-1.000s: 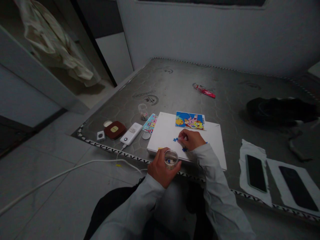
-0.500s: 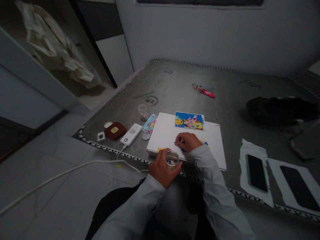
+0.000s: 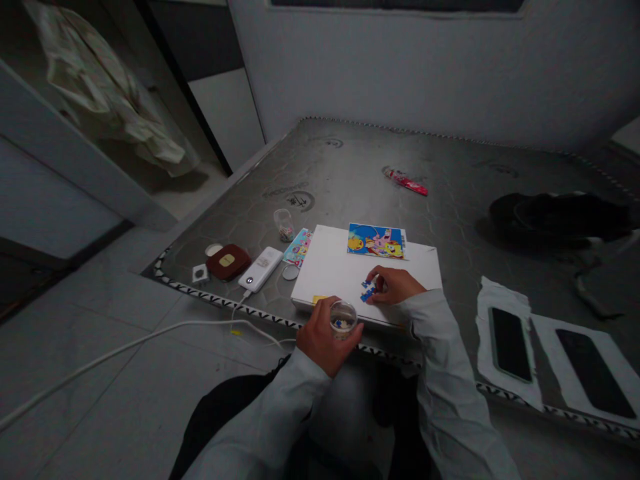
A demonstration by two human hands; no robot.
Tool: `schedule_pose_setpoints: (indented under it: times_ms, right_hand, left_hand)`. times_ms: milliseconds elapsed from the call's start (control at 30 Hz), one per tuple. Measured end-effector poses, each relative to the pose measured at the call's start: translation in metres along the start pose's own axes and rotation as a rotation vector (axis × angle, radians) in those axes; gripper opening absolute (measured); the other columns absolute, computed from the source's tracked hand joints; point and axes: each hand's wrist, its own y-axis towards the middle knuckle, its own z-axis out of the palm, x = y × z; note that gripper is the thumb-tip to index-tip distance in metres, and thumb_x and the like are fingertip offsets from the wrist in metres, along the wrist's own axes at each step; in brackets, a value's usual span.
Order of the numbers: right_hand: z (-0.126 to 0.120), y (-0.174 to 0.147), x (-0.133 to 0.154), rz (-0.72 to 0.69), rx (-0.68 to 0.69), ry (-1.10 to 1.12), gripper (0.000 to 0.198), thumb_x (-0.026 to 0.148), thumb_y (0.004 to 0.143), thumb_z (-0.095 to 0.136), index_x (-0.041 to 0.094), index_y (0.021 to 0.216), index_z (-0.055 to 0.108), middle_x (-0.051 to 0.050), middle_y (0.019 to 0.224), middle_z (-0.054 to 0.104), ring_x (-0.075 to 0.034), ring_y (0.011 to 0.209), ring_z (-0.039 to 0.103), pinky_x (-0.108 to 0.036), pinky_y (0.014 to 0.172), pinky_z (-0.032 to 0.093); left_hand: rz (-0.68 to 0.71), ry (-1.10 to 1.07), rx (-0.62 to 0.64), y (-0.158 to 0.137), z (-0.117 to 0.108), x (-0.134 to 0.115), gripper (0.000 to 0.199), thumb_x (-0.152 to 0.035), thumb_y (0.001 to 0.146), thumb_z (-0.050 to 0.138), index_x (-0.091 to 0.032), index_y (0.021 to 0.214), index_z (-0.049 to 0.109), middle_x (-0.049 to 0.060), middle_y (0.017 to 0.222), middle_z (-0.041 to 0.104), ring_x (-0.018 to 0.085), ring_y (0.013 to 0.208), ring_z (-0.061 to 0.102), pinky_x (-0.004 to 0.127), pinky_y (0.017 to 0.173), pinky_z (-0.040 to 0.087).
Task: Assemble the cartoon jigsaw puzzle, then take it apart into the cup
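My left hand (image 3: 326, 339) is wrapped around a small clear plastic cup (image 3: 344, 313) at the near edge of the white box (image 3: 325, 260). A few blue and pale pieces lie in the bottom of the cup. Above the box, my right hand (image 3: 395, 287) has its thumb and fingers closed at small blue jigsaw puzzle pieces (image 3: 369, 293), which lie on the box top. Part of them is hidden behind the fingers. A colourful cartoon picture card (image 3: 377, 241) rests on the far side of the box, beyond my right hand.
Left of the box are a second clear cup (image 3: 285, 225) with small pieces, another picture card (image 3: 299, 247), a round lid (image 3: 291, 272), a white power bank (image 3: 261, 269) with a cable and a brown case (image 3: 229, 262). Phones (image 3: 510, 344) lie at right; a red packet (image 3: 406, 181) lies behind.
My right hand has moved to the right across the box top, and the blue pieces now show at its fingertips. My left hand holds the cup in nearly the same place.
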Motion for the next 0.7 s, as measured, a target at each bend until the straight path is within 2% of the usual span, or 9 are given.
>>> schedule_pose_setpoints:
  times_ms: [133,267,533,700]
  right_hand:
    - [-0.0002,0.0026,-0.0039,0.005,-0.036,-0.06,0.035,0.03,0.06,0.085,0.021,0.091,0.072,-0.004,0.086,0.068,-0.017,0.076,0.061,-0.027,0.068,0.044]
    - [-0.0018,0.0032,-0.0058,-0.028,-0.011,-0.084,0.024,0.03,0.063,0.084,0.023,0.083,0.074,-0.003,0.083,0.068,-0.016,0.076,0.061,-0.027,0.07,0.045]
    - [-0.0034,0.0033,-0.0021,-0.065,0.009,-0.089,0.021,0.023,0.064,0.083,0.021,0.084,0.075,-0.004,0.09,0.066,-0.016,0.081,0.061,-0.026,0.075,0.046]
    - [-0.0039,0.0041,-0.0008,-0.083,0.015,-0.069,0.019,0.02,0.065,0.082,0.02,0.082,0.074,-0.003,0.085,0.065,-0.014,0.073,0.059,-0.026,0.07,0.044]
  left_hand:
    - [0.002,0.0,0.009,0.0,0.0004,-0.0007,0.046,-0.039,0.073,0.077,-0.025,0.11,0.053,0.002,0.102,0.069,0.02,0.091,0.069,0.029,0.076,0.054]
    - [0.004,0.012,0.0,-0.0008,0.0014,0.0004,0.048,-0.04,0.072,0.077,-0.024,0.111,0.053,0.003,0.104,0.069,0.021,0.093,0.069,0.029,0.076,0.055]
    - [-0.009,0.009,0.006,-0.001,0.0002,-0.001,0.047,-0.039,0.072,0.077,-0.024,0.11,0.054,0.003,0.103,0.07,0.02,0.091,0.07,0.028,0.075,0.055]
    - [-0.001,0.003,0.011,-0.0008,0.0009,-0.0004,0.048,-0.04,0.073,0.077,-0.024,0.111,0.054,0.003,0.104,0.07,0.02,0.092,0.07,0.029,0.076,0.055]
